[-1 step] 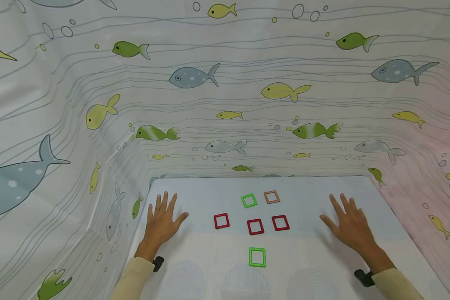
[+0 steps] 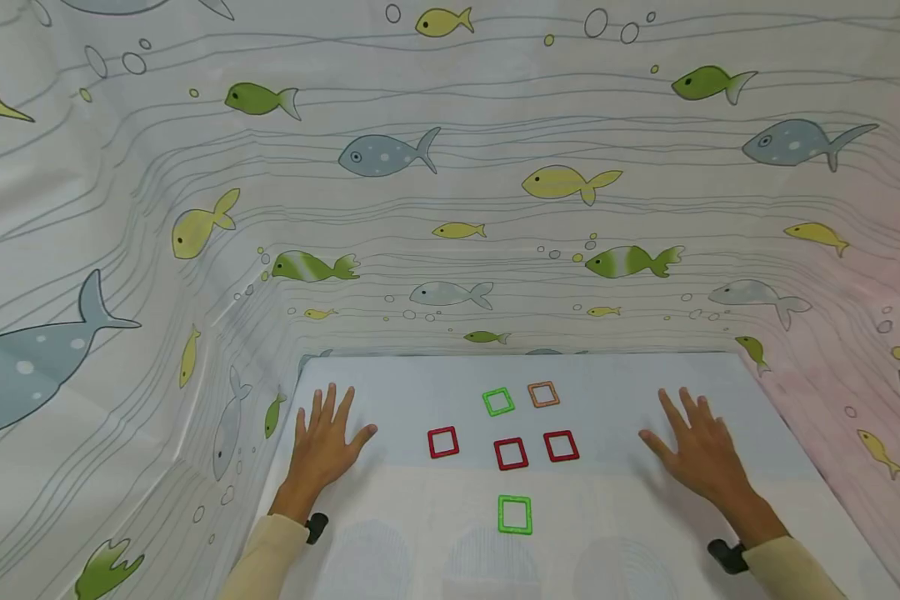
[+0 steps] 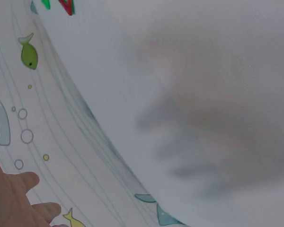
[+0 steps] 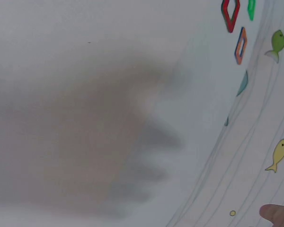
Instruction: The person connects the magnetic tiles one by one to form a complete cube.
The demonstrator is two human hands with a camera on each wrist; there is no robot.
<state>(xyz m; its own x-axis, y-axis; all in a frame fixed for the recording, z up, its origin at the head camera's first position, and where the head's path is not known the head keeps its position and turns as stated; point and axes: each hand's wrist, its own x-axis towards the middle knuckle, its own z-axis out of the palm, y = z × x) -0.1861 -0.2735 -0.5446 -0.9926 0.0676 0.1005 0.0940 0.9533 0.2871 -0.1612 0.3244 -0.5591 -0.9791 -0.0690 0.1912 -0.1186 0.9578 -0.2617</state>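
My left hand (image 2: 325, 443) is held over the left side of the table with its fingers straight and spread, holding nothing. Over the right side, my right hand (image 2: 703, 454) is likewise spread, thumb toward the middle. Between them lie flat, hollow square frames: a green one (image 2: 495, 392) and an orange one (image 2: 547, 405) at the back. In the middle row are a red square at left (image 2: 446, 455), a second red square (image 2: 513, 467) and a third (image 2: 565, 458). Nearest the front lies another green square (image 2: 515, 532). Both wrist views catch only fingertips and hand shadows.
The squares lie on a white table (image 2: 397, 492). A fish-patterned sheet (image 2: 450, 200) hangs behind the table and along both sides. Each wrist wears a dark strap, the left strap (image 2: 317, 528) and the right strap (image 2: 728, 557), beside pale sleeves.
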